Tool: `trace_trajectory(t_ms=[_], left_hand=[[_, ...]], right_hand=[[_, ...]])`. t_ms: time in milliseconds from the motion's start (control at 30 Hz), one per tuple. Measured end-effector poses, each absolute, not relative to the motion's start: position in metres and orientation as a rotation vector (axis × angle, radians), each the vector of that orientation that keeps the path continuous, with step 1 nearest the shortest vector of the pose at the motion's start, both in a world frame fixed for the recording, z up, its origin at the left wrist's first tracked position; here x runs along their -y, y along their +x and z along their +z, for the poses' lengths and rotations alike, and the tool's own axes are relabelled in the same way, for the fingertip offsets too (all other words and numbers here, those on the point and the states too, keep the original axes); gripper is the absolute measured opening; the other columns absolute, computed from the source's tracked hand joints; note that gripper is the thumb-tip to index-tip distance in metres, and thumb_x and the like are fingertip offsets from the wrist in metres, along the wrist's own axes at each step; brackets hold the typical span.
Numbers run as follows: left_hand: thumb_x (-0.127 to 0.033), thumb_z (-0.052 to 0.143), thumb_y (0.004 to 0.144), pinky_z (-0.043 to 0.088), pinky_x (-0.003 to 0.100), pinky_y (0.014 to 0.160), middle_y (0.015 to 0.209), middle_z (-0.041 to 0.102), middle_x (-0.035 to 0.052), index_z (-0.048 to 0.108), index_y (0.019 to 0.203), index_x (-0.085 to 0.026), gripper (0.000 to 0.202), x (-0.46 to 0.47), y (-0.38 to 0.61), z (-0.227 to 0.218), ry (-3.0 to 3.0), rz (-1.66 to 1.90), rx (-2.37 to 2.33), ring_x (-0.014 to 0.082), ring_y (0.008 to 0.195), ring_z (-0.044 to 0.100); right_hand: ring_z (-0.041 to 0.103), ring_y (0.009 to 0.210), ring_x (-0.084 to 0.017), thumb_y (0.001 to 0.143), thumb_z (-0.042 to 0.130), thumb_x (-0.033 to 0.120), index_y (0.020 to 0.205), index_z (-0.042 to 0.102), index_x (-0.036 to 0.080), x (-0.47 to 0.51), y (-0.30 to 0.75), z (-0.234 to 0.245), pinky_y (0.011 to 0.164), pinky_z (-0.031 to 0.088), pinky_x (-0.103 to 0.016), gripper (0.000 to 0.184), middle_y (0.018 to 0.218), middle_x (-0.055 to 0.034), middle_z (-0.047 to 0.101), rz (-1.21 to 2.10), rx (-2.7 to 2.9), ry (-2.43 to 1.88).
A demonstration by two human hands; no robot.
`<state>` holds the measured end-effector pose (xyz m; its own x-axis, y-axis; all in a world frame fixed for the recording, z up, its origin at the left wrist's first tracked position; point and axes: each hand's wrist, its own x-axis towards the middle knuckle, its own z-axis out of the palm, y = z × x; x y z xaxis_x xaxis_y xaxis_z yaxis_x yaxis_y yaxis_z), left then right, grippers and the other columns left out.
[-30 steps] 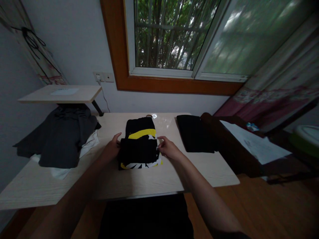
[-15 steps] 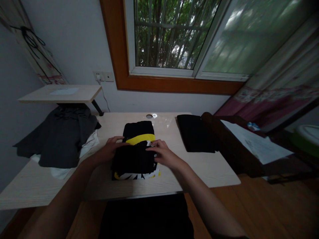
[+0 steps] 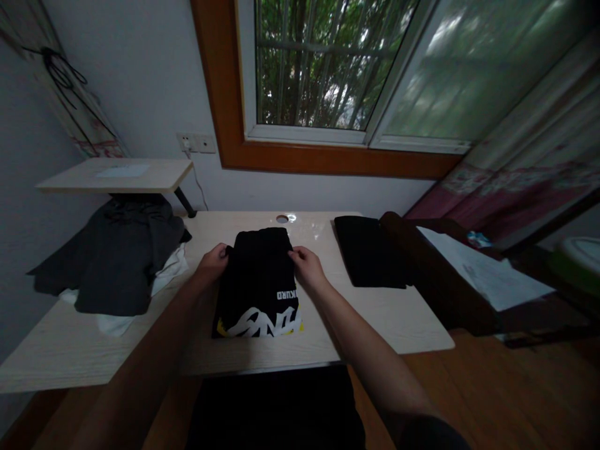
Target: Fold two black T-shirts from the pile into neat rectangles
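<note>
A folded black T-shirt [image 3: 257, 275] lies on the pale wooden desk in front of me, with white lettering and bits of yellow print along its near end. At its left edge, my left hand [image 3: 214, 261] is closed, pinching the cloth between thumb and fingers. Opposite it, my right hand [image 3: 307, 265] grips the right edge between thumb and fingertips. The underside of the shirt is hidden.
A dark grey garment [image 3: 122, 256] is heaped over white cloth [image 3: 169, 270] on the left, partly under a small raised shelf [image 3: 117, 175]. To the right lies a folded black cloth [image 3: 368, 253], beside a brown surface bearing paper [image 3: 478, 269]. The desk [image 3: 389, 325] ends near my lap.
Both hands have moved away from me to the shirt's far side edges. The upper layer now lies over the yellow band, and white lettering shows at the near end.
</note>
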<state>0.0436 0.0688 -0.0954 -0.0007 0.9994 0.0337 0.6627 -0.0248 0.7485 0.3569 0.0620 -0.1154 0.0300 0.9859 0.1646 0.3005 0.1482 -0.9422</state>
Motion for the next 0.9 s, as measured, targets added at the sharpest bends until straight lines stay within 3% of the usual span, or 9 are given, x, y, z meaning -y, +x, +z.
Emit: trace_trajectory(t_ms=[167,467,700,900], left_hand=[[-0.028,0.056,0.081,0.045,0.027,0.067,0.078,0.069,-0.001,0.056,0.133,-0.02,0.053,-0.074,0.051,-0.1,1.65,0.775,-1.92,0.0184,0.07,0.065],[-0.034,0.054,0.087,0.045,0.03,0.074,0.083,0.07,0.0015,0.059,0.13,-0.024,0.045,-0.074,0.051,-0.111,1.606,0.935,-1.927,0.0227,0.08,0.067],[-0.034,0.069,0.071,0.046,0.028,0.071,0.09,0.066,-0.0001,0.052,0.138,-0.021,0.071,-0.086,0.042,-0.125,1.532,1.071,-1.692,0.0144,0.068,0.06],[-0.037,0.08,0.055,0.045,0.025,0.066,0.101,0.064,0.0034,0.04,0.146,-0.017,0.101,-0.098,0.041,-0.125,1.387,1.116,-1.362,0.0113,0.067,0.058]], right_hand=[[0.065,0.073,-0.018,0.087,0.061,0.04,0.124,0.064,0.024,-0.067,0.356,-0.115,0.073,0.049,-0.029,0.04,0.077,0.0031,0.068,0.768,1.535,-1.422],[0.066,0.077,-0.017,0.085,0.062,0.025,0.134,0.057,0.027,-0.06,0.36,-0.116,0.077,0.049,-0.03,0.05,0.081,0.0039,0.067,0.747,1.651,-1.412],[0.063,0.076,-0.014,0.082,0.066,0.026,0.138,0.055,0.03,-0.074,0.361,-0.125,0.076,0.05,-0.029,0.057,0.097,0.002,0.066,0.752,1.68,-1.397],[0.061,0.079,-0.016,0.077,0.073,0.033,0.141,0.052,0.029,-0.101,0.354,-0.129,0.076,0.05,-0.03,0.067,0.092,0.0025,0.063,0.886,1.612,-1.327]])
